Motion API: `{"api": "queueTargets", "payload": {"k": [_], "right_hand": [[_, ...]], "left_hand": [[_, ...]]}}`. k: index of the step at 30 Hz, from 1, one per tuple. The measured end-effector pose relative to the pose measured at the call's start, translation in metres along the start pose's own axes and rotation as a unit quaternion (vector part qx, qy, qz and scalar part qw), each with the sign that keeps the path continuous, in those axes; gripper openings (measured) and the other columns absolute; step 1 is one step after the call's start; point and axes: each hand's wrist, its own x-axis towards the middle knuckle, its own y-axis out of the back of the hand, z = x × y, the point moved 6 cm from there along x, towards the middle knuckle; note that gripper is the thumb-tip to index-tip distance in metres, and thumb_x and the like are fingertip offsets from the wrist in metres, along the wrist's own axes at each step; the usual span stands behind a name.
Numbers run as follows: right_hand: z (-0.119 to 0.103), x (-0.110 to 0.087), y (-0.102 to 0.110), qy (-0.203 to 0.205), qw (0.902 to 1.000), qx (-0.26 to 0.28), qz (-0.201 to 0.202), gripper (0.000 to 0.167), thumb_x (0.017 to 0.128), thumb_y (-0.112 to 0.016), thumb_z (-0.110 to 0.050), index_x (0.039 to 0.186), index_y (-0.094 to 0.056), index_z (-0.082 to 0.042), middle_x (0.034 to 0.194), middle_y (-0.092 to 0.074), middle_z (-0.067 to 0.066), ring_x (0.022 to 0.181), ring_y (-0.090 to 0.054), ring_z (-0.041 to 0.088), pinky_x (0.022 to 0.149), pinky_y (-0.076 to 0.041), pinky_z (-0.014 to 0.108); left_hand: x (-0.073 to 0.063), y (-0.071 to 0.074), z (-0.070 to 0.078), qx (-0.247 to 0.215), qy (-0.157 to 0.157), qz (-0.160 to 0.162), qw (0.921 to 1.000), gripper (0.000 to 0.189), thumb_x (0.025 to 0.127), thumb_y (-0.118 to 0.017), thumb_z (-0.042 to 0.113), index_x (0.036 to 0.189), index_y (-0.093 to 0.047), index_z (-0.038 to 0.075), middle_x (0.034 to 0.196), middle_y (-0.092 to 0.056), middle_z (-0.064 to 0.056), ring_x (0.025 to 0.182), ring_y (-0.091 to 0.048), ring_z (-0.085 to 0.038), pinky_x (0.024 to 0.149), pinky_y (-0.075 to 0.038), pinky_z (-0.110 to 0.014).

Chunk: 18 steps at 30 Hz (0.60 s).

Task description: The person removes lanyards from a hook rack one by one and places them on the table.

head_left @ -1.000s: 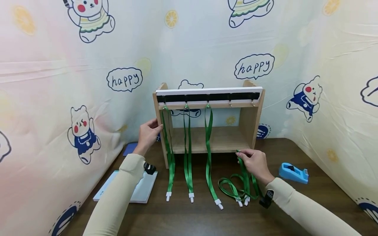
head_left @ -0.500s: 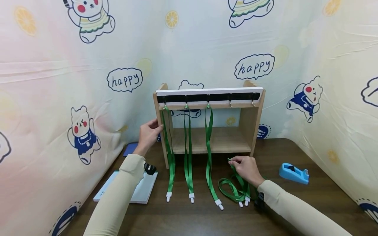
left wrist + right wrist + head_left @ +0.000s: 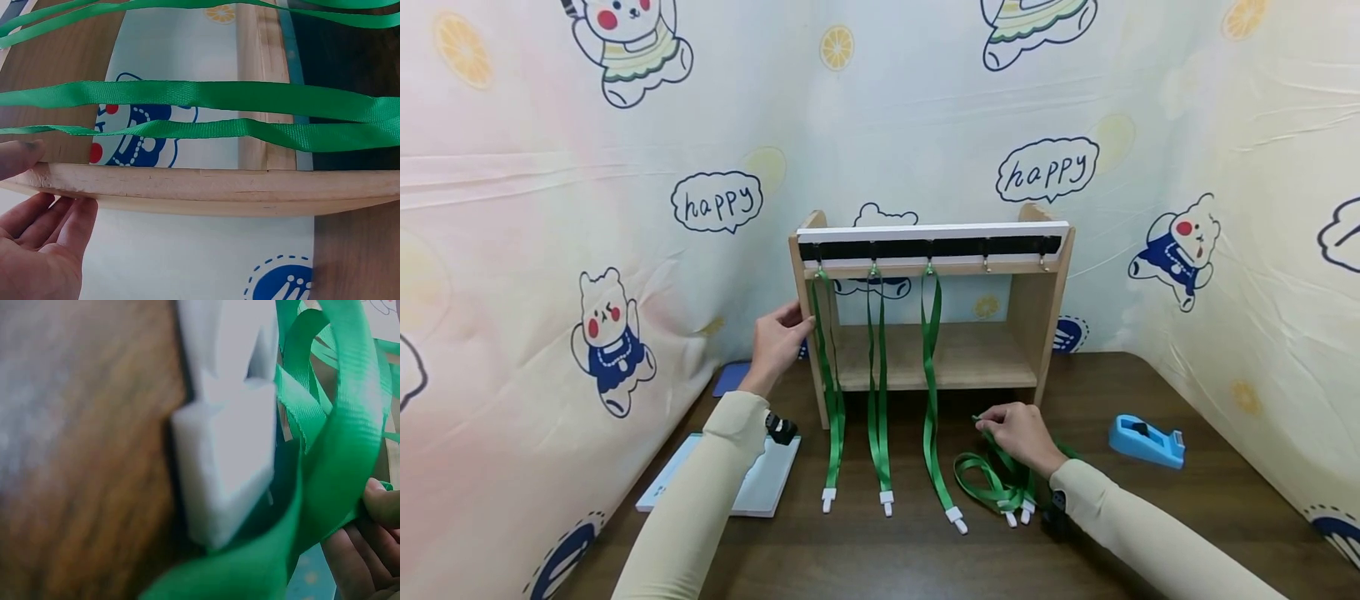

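Note:
In the head view, my left hand (image 3: 775, 346) grips the left side panel of a small wooden rack (image 3: 981, 354). The left wrist view shows the thumb on one face of that panel (image 3: 187, 184) and the fingers on the other. Low in front of the rack's right part, my right hand (image 3: 1021, 435) pinches a green lanyard (image 3: 998, 454) between thumb and fingers. Its strap overlaps other loose green straps on the table, so I cannot tell them apart. A white clip (image 3: 228, 462) looms large and blurred in the right wrist view.
Three green lanyards hang from hooks on the rack's black strip (image 3: 958, 247); two hooks on the right (image 3: 1015, 260) carry none. A blue tape dispenser (image 3: 1146, 440) sits right, a pale booklet (image 3: 765, 479) left. A patterned cloth (image 3: 880, 108) encloses the table (image 3: 880, 558).
My right hand has moved left and lower in the head view, carrying the pinched part of the lanyard with it. The left hand stays on the rack's side panel.

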Motion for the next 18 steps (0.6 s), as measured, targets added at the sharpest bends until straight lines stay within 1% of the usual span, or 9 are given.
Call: {"api": "queueTargets", "payload": {"k": [5,11,15,18], "right_hand": [[-0.001,-0.001,-0.003,-0.01,0.9998,0.007,-0.017,0.009,0.091,-0.076,-0.022,0.095,-0.083,-0.017,0.093,-0.08,-0.001,0.066,-0.061,0.005,0.054,-0.046,0.02],[-0.007,-0.005,-0.002,-0.003,0.9997,0.011,-0.023,0.016,0.091,-0.076,-0.021,0.104,-0.081,-0.015,0.102,-0.08,0.002,0.069,-0.064,0.003,0.057,-0.049,0.02],[-0.017,-0.006,0.009,0.01,0.9998,0.018,-0.005,0.015,0.092,-0.075,-0.024,0.105,-0.08,-0.018,0.103,-0.08,0.001,0.073,-0.066,0.005,0.059,-0.051,0.021],[-0.027,-0.005,0.021,0.017,0.9993,0.031,0.011,0.014,0.093,-0.075,-0.027,0.105,-0.079,-0.022,0.101,-0.08,-0.001,0.08,-0.071,0.009,0.064,-0.055,0.023]], "left_hand": [[0.001,0.0,-0.001,-0.002,-0.002,0.001,1.0,0.05,0.097,-0.069,0.025,0.145,-0.057,0.012,0.138,-0.065,-0.013,0.124,-0.063,-0.026,0.105,-0.055,-0.043],[0.0,0.0,-0.001,0.0,-0.004,-0.001,1.0,0.05,0.097,-0.069,0.025,0.145,-0.057,0.013,0.137,-0.066,-0.013,0.123,-0.064,-0.026,0.104,-0.055,-0.044],[0.0,-0.001,0.0,-0.004,-0.006,-0.005,1.0,0.05,0.097,-0.069,0.025,0.144,-0.057,0.014,0.137,-0.065,-0.013,0.123,-0.064,-0.026,0.104,-0.055,-0.043],[0.0,-0.001,0.0,-0.007,-0.008,-0.003,0.9999,0.05,0.097,-0.069,0.025,0.145,-0.057,0.013,0.137,-0.065,-0.013,0.123,-0.063,-0.026,0.104,-0.055,-0.043]]}}
